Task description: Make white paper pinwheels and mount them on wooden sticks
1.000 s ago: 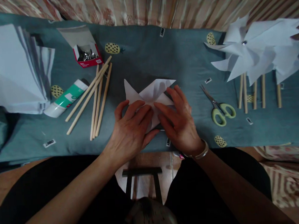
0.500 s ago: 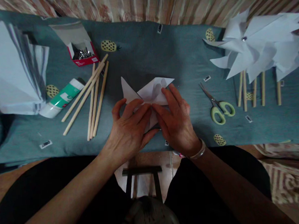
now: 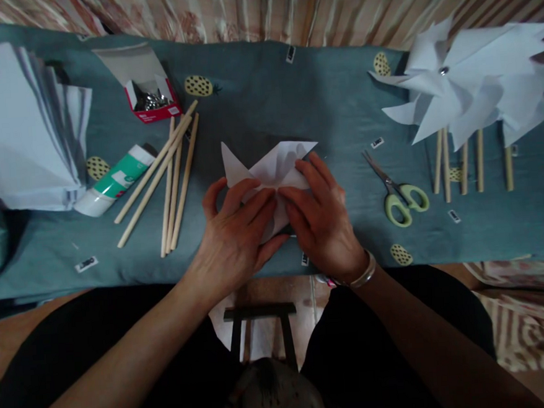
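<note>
A white paper pinwheel [image 3: 276, 160], part folded with pointed corners sticking up, lies on the cloth in front of me. My left hand [image 3: 236, 225] presses its fingertips on the paper's middle from the left, thumb along the lower edge. From the right, my right hand [image 3: 322, 219] meets it at the same spot, with its fingers bent over the paper and a bracelet [image 3: 365, 269] at the wrist. The fingers hide part of the centre and the lower folds.
Left are a stack of white paper [image 3: 10, 129], a glue bottle [image 3: 116, 180], several wooden sticks [image 3: 172, 180] and an open red box of metal pins [image 3: 153, 100]. Right lie green-handled scissors [image 3: 396, 192] and finished pinwheels on sticks [image 3: 450, 92]. A teal tablecloth [image 3: 254, 81] covers the table.
Hardly anything differs. Both hands stay on the paper's centre, with the right fingers shifted very slightly; the whole view has moved a touch.
</note>
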The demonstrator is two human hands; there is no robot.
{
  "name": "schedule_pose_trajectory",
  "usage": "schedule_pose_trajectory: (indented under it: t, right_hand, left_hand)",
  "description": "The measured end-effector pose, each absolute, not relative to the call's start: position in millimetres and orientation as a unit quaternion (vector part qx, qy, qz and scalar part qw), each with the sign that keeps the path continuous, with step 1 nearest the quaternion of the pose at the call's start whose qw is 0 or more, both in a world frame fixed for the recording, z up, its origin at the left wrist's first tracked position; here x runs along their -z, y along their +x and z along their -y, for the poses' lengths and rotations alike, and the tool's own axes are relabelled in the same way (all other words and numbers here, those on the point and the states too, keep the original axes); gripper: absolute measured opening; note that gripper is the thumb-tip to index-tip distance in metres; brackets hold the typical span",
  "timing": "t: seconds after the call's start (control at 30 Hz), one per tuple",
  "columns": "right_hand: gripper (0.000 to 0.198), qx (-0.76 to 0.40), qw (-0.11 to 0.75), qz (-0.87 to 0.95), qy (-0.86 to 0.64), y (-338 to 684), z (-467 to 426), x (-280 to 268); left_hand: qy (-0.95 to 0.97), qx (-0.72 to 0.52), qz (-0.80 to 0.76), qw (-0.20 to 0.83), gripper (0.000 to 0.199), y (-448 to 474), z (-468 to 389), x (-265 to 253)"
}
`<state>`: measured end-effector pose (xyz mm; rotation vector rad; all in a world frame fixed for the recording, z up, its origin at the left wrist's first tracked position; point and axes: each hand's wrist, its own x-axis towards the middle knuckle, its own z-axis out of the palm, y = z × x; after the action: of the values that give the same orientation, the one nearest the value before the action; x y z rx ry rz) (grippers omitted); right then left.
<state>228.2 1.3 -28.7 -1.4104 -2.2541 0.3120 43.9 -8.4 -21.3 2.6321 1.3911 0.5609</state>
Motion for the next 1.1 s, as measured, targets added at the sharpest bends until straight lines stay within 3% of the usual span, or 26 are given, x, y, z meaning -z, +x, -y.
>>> schedule_pose_trajectory:
  t: [0.4,0.93,1.1]
  right_hand:
    - [0.034,-0.091,0.194,0.836,-0.506,225.5,-5.5,28.7]
    - [0.047,-0.065,0.118,0.856,-0.499,228.6,-6.4,25.8]
    - [0.057,-0.093,0.178,0.843,-0.499,237.9,-7.9,24.6]
  left_hand:
    - [0.860,-0.197,-0.470,0.035,0.040,45.0,11.1,23.1]
    - [0.861,-0.160,-0.479,0.052,0.036,44.1,11.1,17.6]
    - [0.856,-0.161,-0.487,0.071,0.032,43.1,11.0,18.0]
